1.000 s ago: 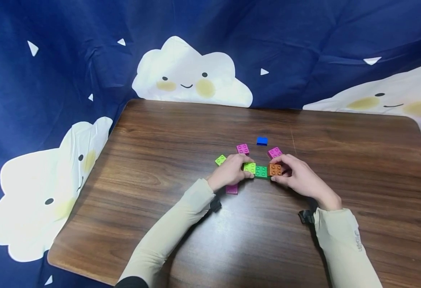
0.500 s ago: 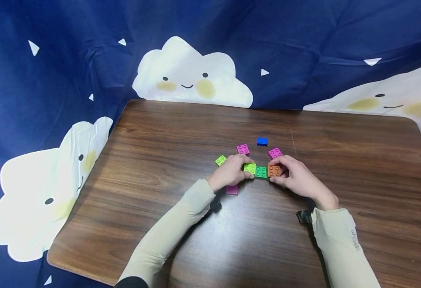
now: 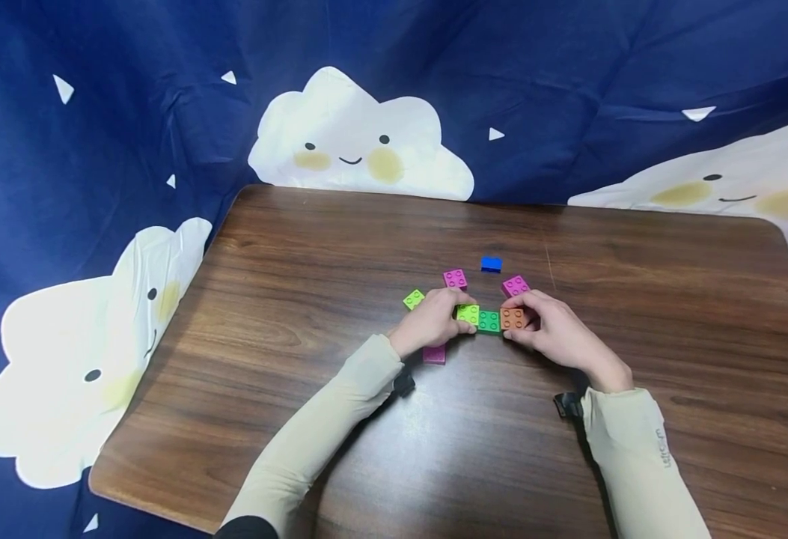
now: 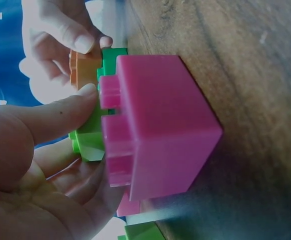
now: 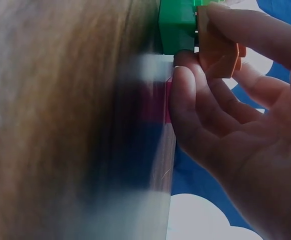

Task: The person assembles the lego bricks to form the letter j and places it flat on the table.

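In the head view my left hand (image 3: 434, 322) pinches a lime green toy building brick (image 3: 468, 314) between thumb and fingers. My right hand (image 3: 551, 329) pinches an orange brick (image 3: 512, 319) by its sides. A green brick (image 3: 489, 321) lies between these two, its studs showing. From the left wrist view, the lime brick (image 4: 91, 135) and orange brick (image 4: 87, 67) stand at a level above the green brick (image 4: 114, 59). The right wrist view has the orange brick (image 5: 216, 47) at the upper side of the green brick (image 5: 178, 27). Whether they are fully pressed on cannot be told.
Around the hands lie a magenta brick (image 3: 434, 355) nearest the front, another magenta brick (image 3: 455, 278) behind the left hand, and a third magenta brick (image 3: 515, 286) by the right fingers. A blue brick (image 3: 491, 264) sits farther back; a lime brick (image 3: 413, 299) lies left on the wooden table (image 3: 266, 359).
My right hand has shifted slightly left with the orange brick, bringing it squarer beside the visible green studs. The left hand and the loose bricks have stayed put.
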The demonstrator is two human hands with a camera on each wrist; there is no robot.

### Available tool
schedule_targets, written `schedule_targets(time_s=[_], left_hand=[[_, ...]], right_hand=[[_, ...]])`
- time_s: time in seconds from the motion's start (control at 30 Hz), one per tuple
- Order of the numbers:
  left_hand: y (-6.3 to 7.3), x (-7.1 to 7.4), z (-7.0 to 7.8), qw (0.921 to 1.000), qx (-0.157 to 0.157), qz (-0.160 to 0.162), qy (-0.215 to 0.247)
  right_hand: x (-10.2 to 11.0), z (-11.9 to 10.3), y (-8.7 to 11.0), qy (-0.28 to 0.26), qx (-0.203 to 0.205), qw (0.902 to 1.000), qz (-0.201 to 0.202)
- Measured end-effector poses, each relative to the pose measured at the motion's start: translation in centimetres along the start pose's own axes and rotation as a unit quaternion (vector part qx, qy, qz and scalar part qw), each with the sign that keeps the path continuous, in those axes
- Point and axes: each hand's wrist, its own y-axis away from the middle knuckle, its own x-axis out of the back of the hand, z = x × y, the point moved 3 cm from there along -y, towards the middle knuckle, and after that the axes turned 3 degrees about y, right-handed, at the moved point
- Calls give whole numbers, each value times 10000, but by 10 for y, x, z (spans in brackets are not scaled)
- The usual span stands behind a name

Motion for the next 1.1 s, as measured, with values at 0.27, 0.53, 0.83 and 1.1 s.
schedule_targets(time_s=[0.27,0.53,0.83,1.1], left_hand=[[-1,1,0,10000,-26,-15,-60],[-1,1,0,10000,-32,-20,-53],[0,0,0,10000,40,-13,18],[0,-2,-2,9998,121,142,63]], right_hand=[[0,3,0,-11,-139,9999,-34],[0,4,-1,8,-168,9999,-8],[2,5,-4,86,-380,9991,-191],[2,7,-9,-22,-496,9978,-437]])
